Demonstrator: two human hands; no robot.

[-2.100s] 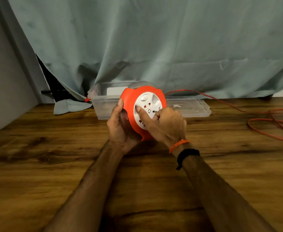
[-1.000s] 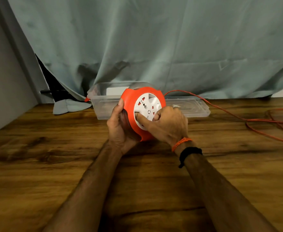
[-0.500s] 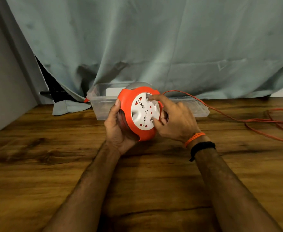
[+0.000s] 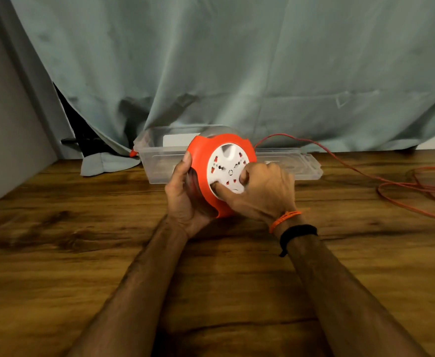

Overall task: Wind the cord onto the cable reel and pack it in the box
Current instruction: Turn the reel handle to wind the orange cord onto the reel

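Observation:
The round orange cable reel (image 4: 203, 161) with a white socket face (image 4: 226, 171) stands on edge just above the wooden table. My left hand (image 4: 185, 197) grips its back and left rim. My right hand (image 4: 260, 191) lies on the white face, with thumb and curled fingers gripping the dial. The thin orange cord (image 4: 345, 163) runs from behind the reel to the right and lies in loose loops (image 4: 417, 189) on the table. The clear plastic box (image 4: 159, 155) stands open behind the reel, partly hidden by it.
The box's clear lid (image 4: 296, 166) lies flat to the right of the box. A grey-green curtain (image 4: 237, 73) hangs along the back, its hem on the table. A grey wall (image 4: 2, 124) bounds the left side. Bare wooden tabletop (image 4: 82, 253) spreads in front.
My right hand has swung from the top of the white face down to its lower right, and the face has turned with it. The cord loops at the right have shifted slightly.

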